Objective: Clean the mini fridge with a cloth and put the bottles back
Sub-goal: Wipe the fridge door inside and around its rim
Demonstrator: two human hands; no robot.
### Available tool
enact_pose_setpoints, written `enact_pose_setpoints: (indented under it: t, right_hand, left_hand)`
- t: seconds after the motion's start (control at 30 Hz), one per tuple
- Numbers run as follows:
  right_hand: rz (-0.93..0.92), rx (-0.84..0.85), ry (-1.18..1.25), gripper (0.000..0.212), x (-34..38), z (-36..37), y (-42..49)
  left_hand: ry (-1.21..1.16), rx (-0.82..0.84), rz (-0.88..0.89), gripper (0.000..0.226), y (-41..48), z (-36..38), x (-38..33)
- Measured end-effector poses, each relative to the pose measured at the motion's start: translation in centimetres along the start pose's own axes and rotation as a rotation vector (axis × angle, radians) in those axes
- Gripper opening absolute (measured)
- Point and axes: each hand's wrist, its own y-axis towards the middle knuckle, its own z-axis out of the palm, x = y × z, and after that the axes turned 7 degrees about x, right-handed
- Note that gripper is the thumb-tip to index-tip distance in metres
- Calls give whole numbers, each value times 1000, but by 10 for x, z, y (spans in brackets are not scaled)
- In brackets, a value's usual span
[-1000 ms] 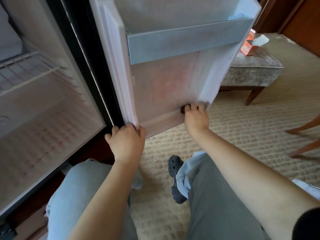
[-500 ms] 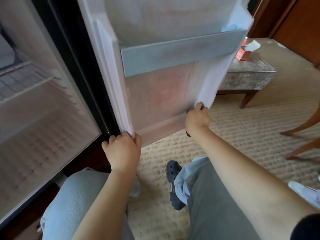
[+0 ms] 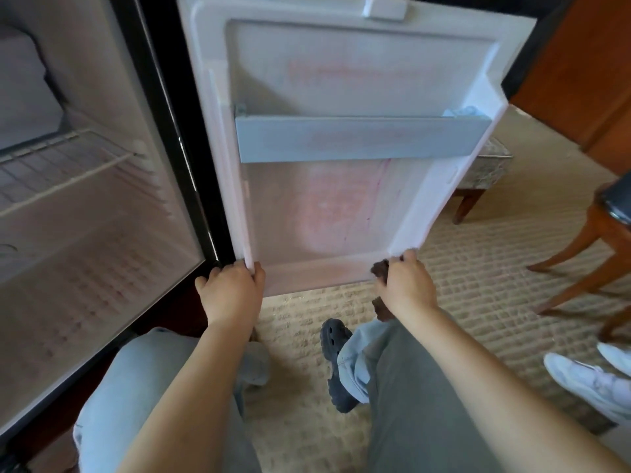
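The mini fridge stands open, its white interior [image 3: 85,240] on the left with a wire shelf [image 3: 51,169]. Its door [image 3: 317,216] swings out toward me, with a grey shelf rail [image 3: 358,138] across its inner side. My left hand [image 3: 230,290] grips the door's bottom left corner. My right hand [image 3: 406,285] holds a dark brown cloth [image 3: 379,269] against the door's bottom right corner. No bottles are in view.
I crouch on beige carpet [image 3: 478,268], knees and a dark clog [image 3: 336,363] below the door. A padded footstool [image 3: 485,172] stands behind the door, wooden chair legs [image 3: 580,254] at right, white shoes [image 3: 594,380] at lower right, a wooden cabinet [image 3: 587,63] at upper right.
My right hand slid with the cloth from mid-bottom of the door to its right corner. The view tilted up, showing more of the door's upper panel. My left hand kept its grip.
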Motion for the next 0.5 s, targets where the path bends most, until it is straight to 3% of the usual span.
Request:
enact_pose_setpoints:
  t: [0.1, 0.2, 0.37, 0.5]
  right_hand:
    - [-118, -114, 20, 36, 9, -1, 13]
    - [-184, -53, -110, 40, 19, 7, 24]
    - [-49, 90, -502, 34, 34, -1, 41]
    - [78, 201, -507, 36, 44, -3, 47]
  left_hand:
    - [-4, 6, 25, 37, -1, -1, 2]
    - [9, 26, 35, 37, -1, -2, 3]
    - [22, 18, 31, 36, 1, 1, -1]
    - [17, 36, -8, 37, 1, 1, -4]
